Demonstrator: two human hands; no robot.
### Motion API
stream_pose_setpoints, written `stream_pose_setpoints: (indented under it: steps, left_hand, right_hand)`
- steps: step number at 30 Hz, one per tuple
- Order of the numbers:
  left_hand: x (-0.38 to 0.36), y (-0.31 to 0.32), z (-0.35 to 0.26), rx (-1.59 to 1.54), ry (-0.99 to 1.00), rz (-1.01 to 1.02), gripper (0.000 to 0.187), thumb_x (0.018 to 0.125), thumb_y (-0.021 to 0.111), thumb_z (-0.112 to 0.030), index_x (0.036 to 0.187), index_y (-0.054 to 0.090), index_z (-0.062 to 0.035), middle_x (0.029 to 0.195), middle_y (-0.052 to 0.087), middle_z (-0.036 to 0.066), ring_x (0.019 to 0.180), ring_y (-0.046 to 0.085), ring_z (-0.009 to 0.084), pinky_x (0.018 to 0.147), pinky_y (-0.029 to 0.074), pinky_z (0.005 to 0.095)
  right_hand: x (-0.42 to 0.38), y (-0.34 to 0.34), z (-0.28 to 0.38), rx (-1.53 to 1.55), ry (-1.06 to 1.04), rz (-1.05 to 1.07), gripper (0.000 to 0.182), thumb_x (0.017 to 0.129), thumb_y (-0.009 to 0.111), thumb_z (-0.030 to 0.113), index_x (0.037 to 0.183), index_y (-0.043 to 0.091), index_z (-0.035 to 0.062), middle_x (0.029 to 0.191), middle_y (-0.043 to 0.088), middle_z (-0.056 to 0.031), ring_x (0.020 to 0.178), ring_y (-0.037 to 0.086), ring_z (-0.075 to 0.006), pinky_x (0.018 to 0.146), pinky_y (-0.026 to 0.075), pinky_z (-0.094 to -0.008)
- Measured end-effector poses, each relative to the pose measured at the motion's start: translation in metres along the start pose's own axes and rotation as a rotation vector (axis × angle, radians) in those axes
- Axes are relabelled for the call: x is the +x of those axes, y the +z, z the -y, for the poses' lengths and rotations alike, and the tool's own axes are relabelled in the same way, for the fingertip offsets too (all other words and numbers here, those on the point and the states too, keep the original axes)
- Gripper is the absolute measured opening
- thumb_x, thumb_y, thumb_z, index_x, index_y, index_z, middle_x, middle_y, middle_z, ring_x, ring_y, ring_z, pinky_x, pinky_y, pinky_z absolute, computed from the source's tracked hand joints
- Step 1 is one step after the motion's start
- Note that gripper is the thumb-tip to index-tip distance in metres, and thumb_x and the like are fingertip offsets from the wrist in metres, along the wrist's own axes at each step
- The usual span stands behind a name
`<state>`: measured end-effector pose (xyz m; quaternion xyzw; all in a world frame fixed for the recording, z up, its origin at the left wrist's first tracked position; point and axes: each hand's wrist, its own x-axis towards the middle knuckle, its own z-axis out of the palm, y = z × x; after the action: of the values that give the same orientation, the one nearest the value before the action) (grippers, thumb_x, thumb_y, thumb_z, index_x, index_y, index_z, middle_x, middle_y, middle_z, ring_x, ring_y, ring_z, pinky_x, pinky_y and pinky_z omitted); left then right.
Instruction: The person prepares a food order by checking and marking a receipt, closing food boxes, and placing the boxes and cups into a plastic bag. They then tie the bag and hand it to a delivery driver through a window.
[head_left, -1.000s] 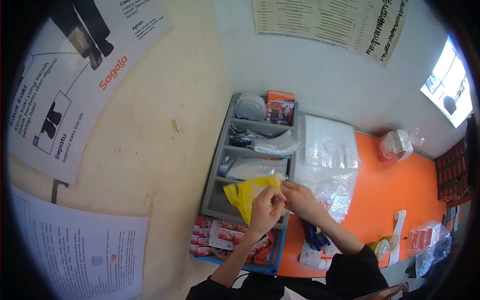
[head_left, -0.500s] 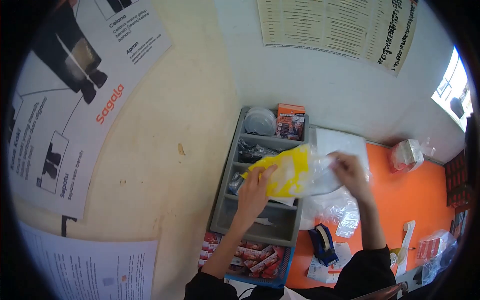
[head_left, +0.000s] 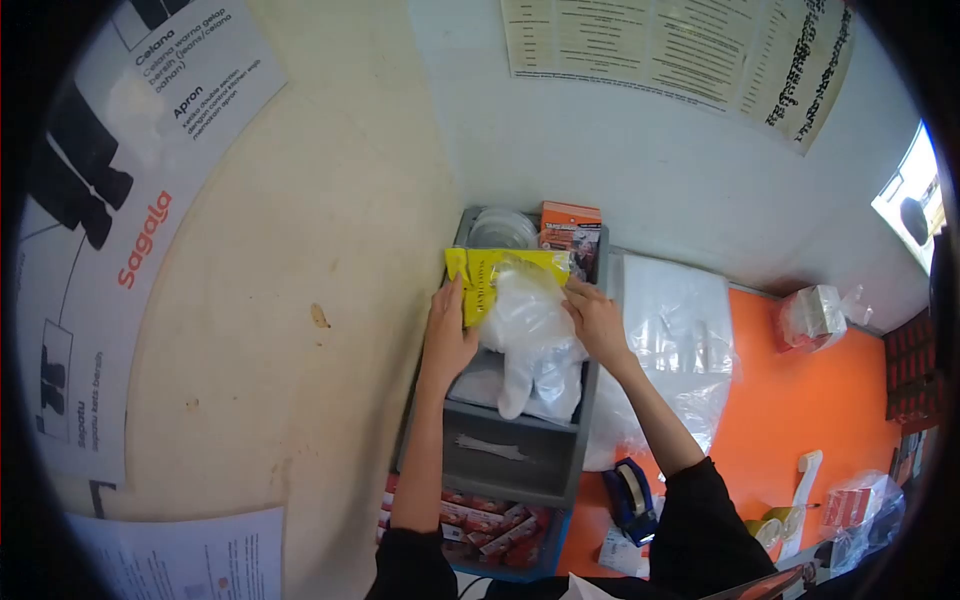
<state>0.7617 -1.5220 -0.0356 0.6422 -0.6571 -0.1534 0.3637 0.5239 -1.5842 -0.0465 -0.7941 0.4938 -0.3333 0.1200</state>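
Note:
My left hand [head_left: 448, 335] and my right hand [head_left: 594, 322] hold a yellow-topped plastic bag pack [head_left: 505, 275] between them, over the upper compartments of a grey divided tray [head_left: 520, 480]. Clear plastic bags [head_left: 530, 340] hang from the yellow header and drape down into the tray. My left hand grips the pack's left edge; my right hand grips its right edge. An orange box [head_left: 570, 228] and a round clear lid [head_left: 502, 229] sit in the tray's top compartment, just beyond the pack.
A pile of clear bags [head_left: 675, 330] lies on the orange table [head_left: 800, 400] to the right. A blue tape dispenser [head_left: 630, 495] stands near the front edge. A blue basket of red sachets [head_left: 490, 530] sits below the tray. Posters hang on the walls.
Both hands lifted the yellow pack from the tray's lower compartment, spread it, then carried it up toward the tray's top compartments. The view shifted slightly.

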Motion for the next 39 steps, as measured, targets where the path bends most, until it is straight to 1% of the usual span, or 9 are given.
stream_pose_setpoints:
  steps: [5, 10, 12, 17, 26, 29, 33, 36, 39]
  left_hand:
    - [-0.027, -0.037, -0.037, -0.172, 0.082, -0.033, 0.069, 0.077, 0.067, -0.009, 0.139, 0.036, -0.0078, 0.133, 0.043, 0.020, 0.123, 0.042, 0.0341, 0.103, 0.034, 0.0390]
    - [-0.091, -0.040, -0.123, -0.245, 0.323, 0.023, 0.057, 0.081, 0.063, -0.010, 0.135, 0.043, -0.0093, 0.124, 0.055, 0.019, 0.108, 0.056, 0.0284, 0.094, 0.042, 0.0346]
    - [-0.124, -0.048, -0.135, -0.604, -0.096, 0.257, 0.043, 0.080, 0.058, -0.006, 0.123, 0.054, -0.0050, 0.111, 0.062, 0.017, 0.085, 0.064, 0.0245, 0.076, 0.049, 0.0312]
    - [-0.155, -0.044, -0.097, -0.498, -0.183, 0.253, 0.012, 0.078, 0.059, -0.003, 0.088, 0.064, 0.0017, 0.094, 0.063, 0.016, 0.065, 0.061, 0.0233, 0.059, 0.046, 0.0310]
    - [-0.132, -0.027, -0.100, -0.364, -0.279, -0.073, 0.020, 0.074, 0.074, -0.013, 0.079, 0.062, 0.0014, 0.082, 0.061, 0.015, 0.069, 0.061, 0.0251, 0.061, 0.046, 0.0340]
    - [-0.128, -0.028, -0.126, -0.303, -0.207, -0.253, 0.024, 0.074, 0.073, -0.010, 0.093, 0.064, -0.0003, 0.078, 0.062, 0.015, 0.068, 0.063, 0.0261, 0.061, 0.048, 0.0329]
    - [-0.140, -0.013, -0.134, -0.202, 0.058, -0.275, 0.021, 0.075, 0.066, -0.002, 0.096, 0.063, -0.0013, 0.070, 0.063, 0.013, 0.065, 0.064, 0.0252, 0.061, 0.049, 0.0319]
    - [-0.155, -0.010, -0.116, -0.440, -0.058, -0.159, 0.014, 0.076, 0.061, 0.002, 0.090, 0.064, -0.0001, 0.074, 0.065, 0.011, 0.066, 0.062, 0.0201, 0.061, 0.048, 0.0304]
    - [-0.156, -0.014, -0.116, -0.454, -0.183, -0.098, 0.008, 0.080, 0.057, -0.001, 0.083, 0.065, 0.0005, 0.075, 0.065, 0.009, 0.067, 0.061, 0.0168, 0.062, 0.046, 0.0296]
  right_hand:
    - [0.008, -0.041, 0.048, 0.097, -0.065, -0.359, 0.026, 0.077, 0.066, 0.003, 0.102, 0.069, 0.0115, 0.084, 0.052, -0.0083, 0.081, 0.047, -0.0238, 0.076, 0.037, -0.0375]
    - [-0.036, -0.104, 0.099, 0.656, -0.124, 0.477, 0.008, 0.077, 0.069, 0.007, 0.085, 0.069, 0.0046, 0.068, 0.065, -0.0085, 0.060, 0.063, -0.0191, 0.060, 0.048, -0.0295]
    - [-0.042, -0.085, 0.091, 0.837, -0.132, 0.416, 0.011, 0.079, 0.069, 0.014, 0.080, 0.069, 0.0037, 0.060, 0.064, -0.0061, 0.058, 0.064, -0.0154, 0.058, 0.048, -0.0266]
    - [-0.002, -0.006, 0.024, -0.120, -0.135, 0.462, 0.021, 0.076, 0.071, 0.028, 0.087, 0.071, 0.0108, 0.079, 0.062, -0.0081, 0.076, 0.060, -0.0240, 0.067, 0.049, -0.0373]
    - [0.013, -0.078, 0.059, -0.007, -0.288, -0.292, 0.008, 0.075, 0.067, 0.008, 0.082, 0.070, 0.0074, 0.081, 0.063, -0.0092, 0.072, 0.058, -0.0275, 0.066, 0.046, -0.0403]
    - [-0.025, -0.102, 0.077, 0.015, -0.154, -0.237, 0.014, 0.073, 0.069, 0.005, 0.086, 0.070, 0.0080, 0.076, 0.064, -0.0092, 0.073, 0.059, -0.0264, 0.068, 0.048, -0.0367]
    - [-0.069, -0.115, 0.119, 0.605, -0.236, 0.597, 0.014, 0.073, 0.066, 0.001, 0.085, 0.070, 0.0086, 0.076, 0.066, -0.0096, 0.073, 0.064, -0.0197, 0.068, 0.050, -0.0323]
    - [-0.029, -0.078, 0.074, 0.238, -0.159, -0.064, 0.014, 0.073, 0.073, 0.021, 0.082, 0.071, 0.0104, 0.077, 0.066, -0.0096, 0.069, 0.061, -0.0263, 0.063, 0.047, -0.0380]
    - [-0.002, -0.023, 0.009, 0.049, -0.046, 0.405, 0.021, 0.078, 0.069, 0.030, 0.086, 0.071, 0.0110, 0.078, 0.066, -0.0094, 0.073, 0.060, -0.0262, 0.067, 0.047, -0.0388]
